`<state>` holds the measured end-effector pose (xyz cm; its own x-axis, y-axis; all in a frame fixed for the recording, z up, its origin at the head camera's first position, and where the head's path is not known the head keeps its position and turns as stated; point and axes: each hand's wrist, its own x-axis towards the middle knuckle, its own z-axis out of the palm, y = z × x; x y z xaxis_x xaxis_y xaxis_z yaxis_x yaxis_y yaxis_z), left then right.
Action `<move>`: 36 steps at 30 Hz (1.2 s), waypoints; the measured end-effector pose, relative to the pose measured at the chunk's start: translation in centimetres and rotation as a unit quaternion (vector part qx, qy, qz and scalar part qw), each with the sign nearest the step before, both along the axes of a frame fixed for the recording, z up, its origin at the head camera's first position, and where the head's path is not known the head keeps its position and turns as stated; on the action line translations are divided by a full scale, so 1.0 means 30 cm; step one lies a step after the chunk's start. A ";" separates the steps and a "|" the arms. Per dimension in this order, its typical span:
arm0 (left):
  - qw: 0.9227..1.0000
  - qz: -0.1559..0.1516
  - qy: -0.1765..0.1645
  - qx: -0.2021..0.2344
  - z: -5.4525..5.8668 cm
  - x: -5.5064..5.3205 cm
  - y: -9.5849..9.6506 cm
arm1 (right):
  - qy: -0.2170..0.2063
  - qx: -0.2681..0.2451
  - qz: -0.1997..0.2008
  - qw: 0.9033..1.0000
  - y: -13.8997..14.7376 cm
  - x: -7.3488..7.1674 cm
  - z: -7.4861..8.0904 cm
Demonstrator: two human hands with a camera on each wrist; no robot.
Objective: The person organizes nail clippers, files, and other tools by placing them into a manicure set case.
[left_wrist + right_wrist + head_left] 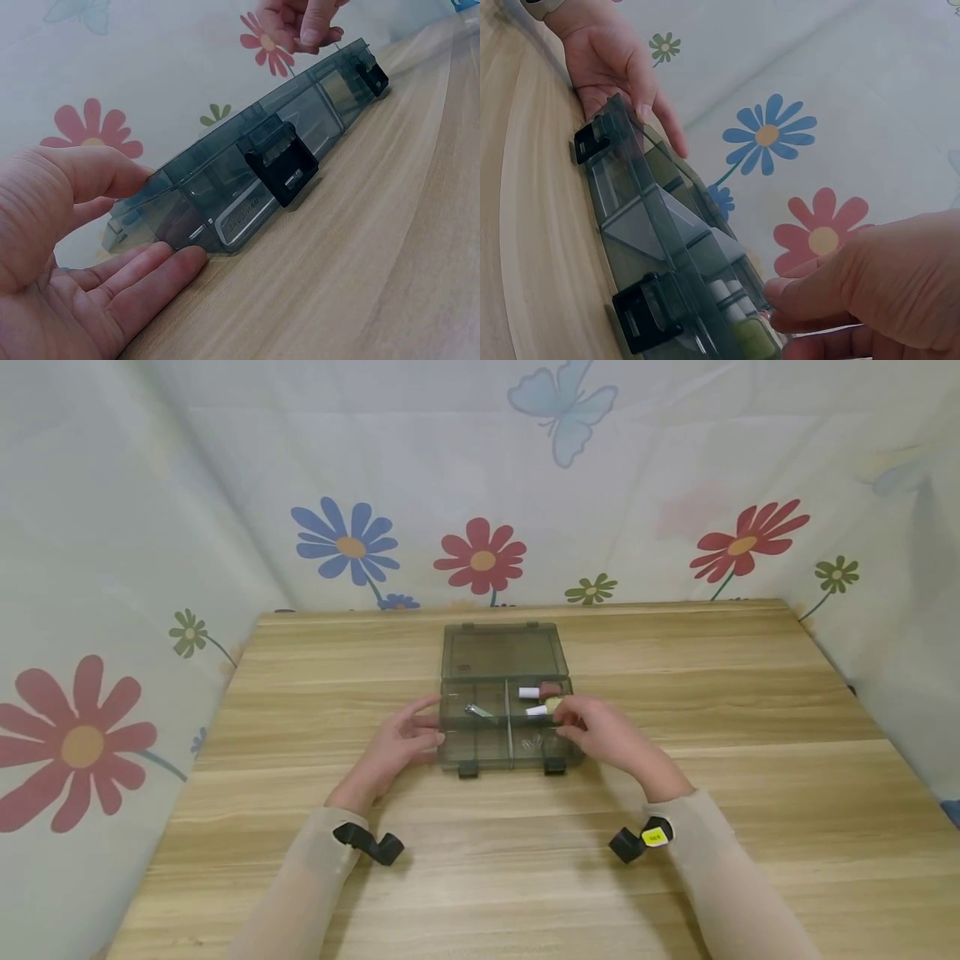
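A translucent dark-green compartment box (474,747) lies on the table with its lid (504,653) laid back. My left hand (397,739) is at its left side, thumb at the rim and fingers along the wall near the tabletop. A nail clipper (480,713) lies in a left compartment. Two small white-capped bottles, a dark red bottle (550,689) and a yellow-green bottle (754,339), lie in the back right one. Over that compartment is my right hand (603,733), fingers loosely bent, fingertips beside the yellow-green bottle; nothing shows between them.
Small clear pieces (532,743) lie in the front right compartment. Two black latches, the left latch (468,769) and the right latch (555,767), stick out at the front. A flower-printed curtain (630,527) hangs behind the wooden table (495,860).
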<state>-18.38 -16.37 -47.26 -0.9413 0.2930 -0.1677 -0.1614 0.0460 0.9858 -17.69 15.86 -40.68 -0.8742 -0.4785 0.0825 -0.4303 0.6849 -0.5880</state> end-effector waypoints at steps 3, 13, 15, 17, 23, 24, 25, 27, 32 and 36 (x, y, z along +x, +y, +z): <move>1.000 0.000 0.002 0.000 -0.001 -0.001 -0.001 | 0.000 -0.004 -0.008 1.000 0.023 0.007 0.004; 1.000 -0.005 -0.002 0.001 0.002 0.001 -0.002 | -0.003 -0.014 -0.023 1.000 0.104 0.040 0.004; 1.000 -0.005 0.000 -0.001 0.002 0.000 0.000 | -0.005 -0.013 -0.032 0.999 0.125 0.049 0.000; 1.000 -0.005 0.002 -0.001 0.002 0.000 0.001 | -0.009 -0.008 -0.044 0.999 0.144 0.058 -0.002; 1.000 -0.001 0.000 0.000 -0.004 0.002 -0.001 | -0.006 0.019 -0.074 0.997 0.200 0.086 -0.007; 1.000 0.000 -0.002 -0.001 -0.004 0.002 -0.001 | -0.003 0.021 -0.076 0.997 0.209 0.090 -0.008; 1.000 -0.002 -0.003 -0.001 -0.004 0.003 -0.001 | 0.001 0.021 -0.078 0.997 0.218 0.095 -0.009; 1.000 -0.002 -0.003 -0.001 -0.004 0.002 -0.001 | 0.004 0.024 -0.081 0.996 0.237 0.105 -0.012; 1.000 -0.005 0.002 -0.005 -0.004 -0.003 0.000 | -0.006 0.027 -0.090 0.996 0.277 0.128 -0.016; 1.000 -0.007 0.003 -0.009 -0.004 -0.005 0.002 | -0.009 0.026 -0.099 0.995 0.307 0.147 -0.015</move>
<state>-18.53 -16.32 -47.38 -0.9380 0.3029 -0.1685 -0.1556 0.0662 0.9856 -13.29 25.08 -41.13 -0.9526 -0.3007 0.0452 -0.2739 0.7841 -0.5569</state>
